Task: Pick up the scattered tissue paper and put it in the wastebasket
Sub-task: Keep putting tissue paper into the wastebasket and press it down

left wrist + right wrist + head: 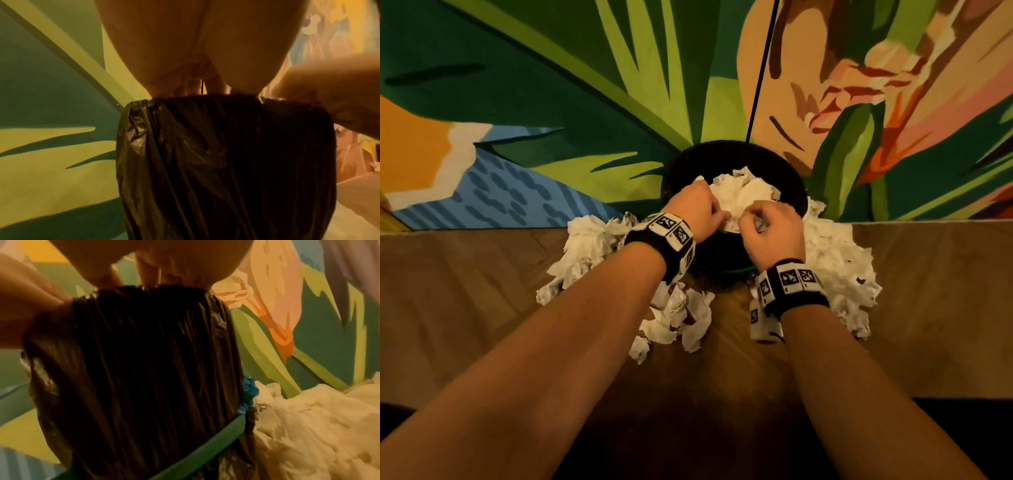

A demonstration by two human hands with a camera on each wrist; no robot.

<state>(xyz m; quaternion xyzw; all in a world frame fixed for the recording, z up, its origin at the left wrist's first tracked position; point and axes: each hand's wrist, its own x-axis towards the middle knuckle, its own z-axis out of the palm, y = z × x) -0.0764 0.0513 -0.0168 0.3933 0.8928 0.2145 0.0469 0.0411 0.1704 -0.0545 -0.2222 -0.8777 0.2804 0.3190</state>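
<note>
Head view: both hands meet over the wastebasket (732, 253), the left hand (697, 210) and right hand (774, 231) each with fingers curled into the white tissue paper (743, 192) heaped inside it. The basket wears a black bag (226, 162) and stands against a painted wall (551, 102). More crumpled tissue (585, 246) lies on the wooden floor (465, 291) to its left, right and near side.

The wastebasket (736, 161) stands right against the painted wall (585, 102), so there is no way in from behind. White tissue heaps (585, 246) crowd both its sides. Both hands fill its mouth. The bare wood floor (465, 291) in front is free.
</note>
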